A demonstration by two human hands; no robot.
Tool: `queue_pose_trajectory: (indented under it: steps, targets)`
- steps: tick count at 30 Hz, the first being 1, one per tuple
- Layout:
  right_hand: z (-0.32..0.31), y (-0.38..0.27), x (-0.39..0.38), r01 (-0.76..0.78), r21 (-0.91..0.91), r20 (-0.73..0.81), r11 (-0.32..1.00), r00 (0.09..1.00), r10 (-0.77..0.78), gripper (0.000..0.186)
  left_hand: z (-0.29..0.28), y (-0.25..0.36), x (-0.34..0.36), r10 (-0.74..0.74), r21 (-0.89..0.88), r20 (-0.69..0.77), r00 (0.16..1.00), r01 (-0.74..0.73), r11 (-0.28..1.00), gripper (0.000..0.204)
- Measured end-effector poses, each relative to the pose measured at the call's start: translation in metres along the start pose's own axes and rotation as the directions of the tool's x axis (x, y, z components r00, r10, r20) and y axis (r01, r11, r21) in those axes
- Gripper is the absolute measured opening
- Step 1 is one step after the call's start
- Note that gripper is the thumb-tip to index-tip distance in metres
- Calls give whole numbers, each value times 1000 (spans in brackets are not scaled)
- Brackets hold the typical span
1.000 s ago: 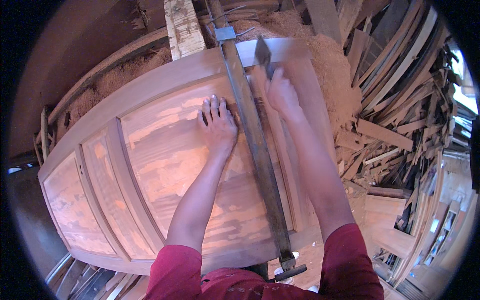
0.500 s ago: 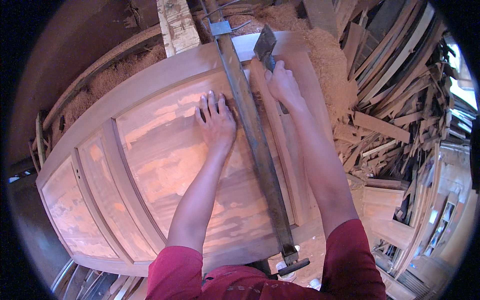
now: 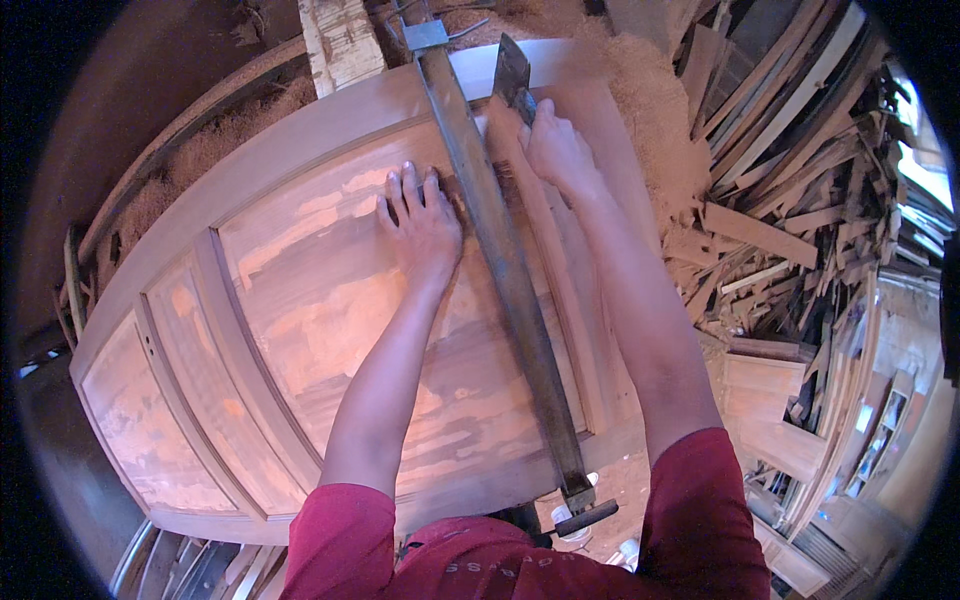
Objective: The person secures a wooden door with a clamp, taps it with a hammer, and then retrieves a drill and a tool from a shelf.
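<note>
A large wooden panelled door (image 3: 335, 265) lies flat before me, with pale patches smeared over its panels. My left hand (image 3: 422, 225) rests palm down on the big middle panel, its fingers spread and holding nothing. A long metal bar clamp (image 3: 497, 255) crosses the door just right of that hand. Beyond the bar, my right hand (image 3: 562, 150) is closed round a scraper with a broad dark blade (image 3: 513, 70). The blade is over the door's far right part, near a moulding edge; whether it touches the wood I cannot tell. My fingers mostly hide the handle.
Wood shavings (image 3: 640, 120) are heaped along the door's far right side. A tangled pile of offcuts (image 3: 790, 215) stands to the right. A pale timber (image 3: 340, 45) juts out past the far edge. The clamp's handle (image 3: 587, 518) sticks out near my body.
The whole view has shifted a little, so the door and clamp sit slightly higher and further left. The scraper's blade has turned a little in my right hand. My left hand stays on the panel.
</note>
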State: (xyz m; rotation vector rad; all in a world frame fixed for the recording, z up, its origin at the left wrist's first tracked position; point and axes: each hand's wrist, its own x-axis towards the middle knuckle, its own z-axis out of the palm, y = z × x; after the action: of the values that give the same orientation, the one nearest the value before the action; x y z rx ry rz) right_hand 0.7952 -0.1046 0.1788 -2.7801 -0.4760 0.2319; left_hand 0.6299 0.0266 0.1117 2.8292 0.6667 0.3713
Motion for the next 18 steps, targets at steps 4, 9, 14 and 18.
queue_pose_trajectory:
  steps: [4, 9, 14, 18]
  targets:
    - [-10, -25, -14, -55, 154, -141, 986, 987, 78, 35, 4, -4, -3, -13, -7, -17, 1000, 13, 1000, 42]
    - [-12, 3, -3, -66, 80, -7, 995, 998, 66, 38, -4, 4, 0, 14, -39, -25, 1000, -15, 999, 41]
    - [9, -19, -20, -25, 165, -229, 986, 971, 63, 38, -1, -3, -2, -11, -62, -24, 1000, 10, 998, 40]
    - [-10, -7, 1, -29, 40, 11, 999, 1000, 29, 39, -3, 0, -1, 7, -40, -29, 1000, -8, 999, 40]
